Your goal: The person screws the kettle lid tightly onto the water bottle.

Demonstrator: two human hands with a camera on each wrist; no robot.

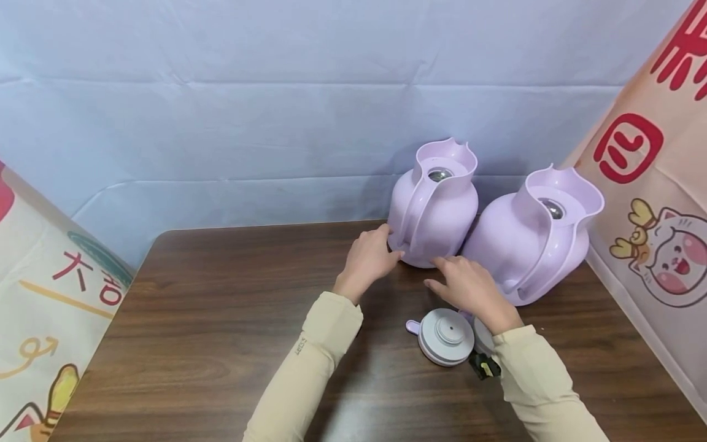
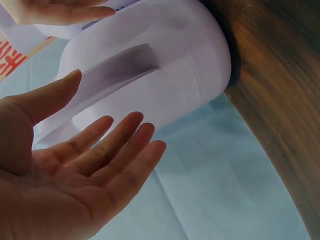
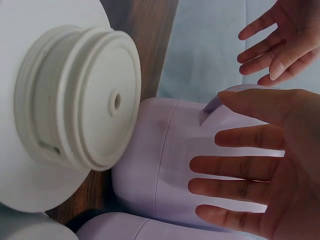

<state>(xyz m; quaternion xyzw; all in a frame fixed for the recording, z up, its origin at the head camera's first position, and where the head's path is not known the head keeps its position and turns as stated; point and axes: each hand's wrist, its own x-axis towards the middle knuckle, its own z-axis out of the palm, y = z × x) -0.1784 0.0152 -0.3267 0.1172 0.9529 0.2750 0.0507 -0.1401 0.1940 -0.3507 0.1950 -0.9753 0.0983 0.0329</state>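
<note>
Two lilac plastic jugs stand at the back of the brown table [image 1: 221,319]; both have no lid. My left hand [image 1: 369,256] is open at the left side of the nearer jug [image 1: 433,205], by its base and handle; its straight fingers [image 2: 120,150] lie close to the jug's body [image 2: 165,65]. My right hand [image 1: 466,285] is open at the jug's front right, fingers [image 3: 235,165] spread beside its wall [image 3: 170,165]. The second jug [image 1: 533,236] stands to the right, touching the first. A round white lid [image 1: 446,336] lies upside down by my right wrist.
A second lid [image 1: 482,336] lies partly hidden under my right forearm, with a small black and yellow object [image 1: 485,367] beside it. Printed banners stand at the left [image 1: 50,307] and right [image 1: 652,202] edges. A pale blue cloth [image 1: 276,110] hangs behind the table.
</note>
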